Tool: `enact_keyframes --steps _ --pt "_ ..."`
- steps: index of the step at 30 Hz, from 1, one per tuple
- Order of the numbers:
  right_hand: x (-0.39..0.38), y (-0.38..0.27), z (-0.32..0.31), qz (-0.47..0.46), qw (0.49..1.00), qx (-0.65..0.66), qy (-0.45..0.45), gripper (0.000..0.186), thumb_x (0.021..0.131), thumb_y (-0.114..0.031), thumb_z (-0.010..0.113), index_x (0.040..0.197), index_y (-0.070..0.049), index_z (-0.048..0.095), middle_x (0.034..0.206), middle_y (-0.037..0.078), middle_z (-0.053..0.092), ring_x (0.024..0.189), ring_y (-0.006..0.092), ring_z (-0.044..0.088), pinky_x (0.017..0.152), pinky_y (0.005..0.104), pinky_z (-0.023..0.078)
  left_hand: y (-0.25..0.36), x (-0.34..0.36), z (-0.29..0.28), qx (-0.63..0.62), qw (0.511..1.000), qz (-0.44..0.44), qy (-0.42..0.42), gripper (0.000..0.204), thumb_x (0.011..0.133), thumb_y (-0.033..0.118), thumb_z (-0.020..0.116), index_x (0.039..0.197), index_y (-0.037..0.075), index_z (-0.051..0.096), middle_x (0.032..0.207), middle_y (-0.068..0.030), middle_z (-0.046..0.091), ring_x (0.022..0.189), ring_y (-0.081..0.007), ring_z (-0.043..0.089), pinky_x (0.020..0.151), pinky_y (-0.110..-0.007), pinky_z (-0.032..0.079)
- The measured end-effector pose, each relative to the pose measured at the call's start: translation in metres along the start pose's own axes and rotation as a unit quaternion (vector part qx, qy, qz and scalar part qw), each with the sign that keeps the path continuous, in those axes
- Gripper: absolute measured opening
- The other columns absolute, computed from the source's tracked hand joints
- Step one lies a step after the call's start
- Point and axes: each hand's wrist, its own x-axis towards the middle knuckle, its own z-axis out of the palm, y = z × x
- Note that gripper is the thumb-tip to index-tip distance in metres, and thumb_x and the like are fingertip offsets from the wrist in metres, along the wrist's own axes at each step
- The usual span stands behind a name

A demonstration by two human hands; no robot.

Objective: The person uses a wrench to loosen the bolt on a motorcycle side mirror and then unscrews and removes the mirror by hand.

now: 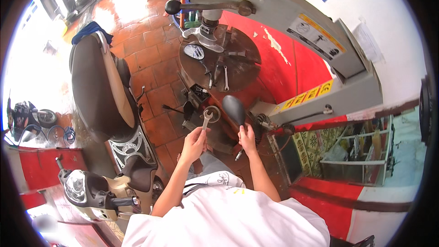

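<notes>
My left hand (195,142) is closed on a silver open-end wrench (207,118), held upright with its jaw at the top. My right hand (247,139) grips the stem of a black oval scooter mirror (234,109), whose dark back faces up. Just beyond them, on the round dark turntable (247,70) of a tyre machine, lie a second mirror (193,51) with its glass up, another wrench (226,77) and some dark metal parts.
A cream and black scooter (91,82) stands along my left. The machine's grey arm (274,4) and lower beam (347,96) reach across the upper right. A glass cabinet (352,161) is at lower right. Another scooter (32,114) stands far left.
</notes>
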Motion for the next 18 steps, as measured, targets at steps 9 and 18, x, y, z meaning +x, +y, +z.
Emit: enact_keyframes --steps 9,18 --pt "0.233 -0.07 0.016 -0.127 0.992 -0.012 -0.015 0.035 0.098 -0.018 0.059 0.131 -0.007 0.05 0.072 -0.002 0.054 0.051 0.0051 0.045 0.043 0.0232 0.036 0.008 0.039 0.014 -0.031 0.993 -0.005 0.111 0.026 0.105 0.012 0.041 0.118 -0.001 0.059 0.065 0.0013 0.047 0.054 -0.0056 0.043 0.048 -0.022 0.036" --pt "0.341 -0.094 0.05 -0.341 0.874 -0.343 -0.044 0.031 0.088 -0.01 0.066 0.119 -0.009 0.065 0.088 0.015 0.07 0.079 0.0277 0.067 0.073 0.0378 0.052 -0.009 0.047 0.024 -0.045 0.975 -0.02 0.218 0.028 0.103 0.012 0.045 0.124 0.002 0.06 0.066 0.0033 0.05 0.056 -0.0032 0.044 0.048 -0.02 0.035"
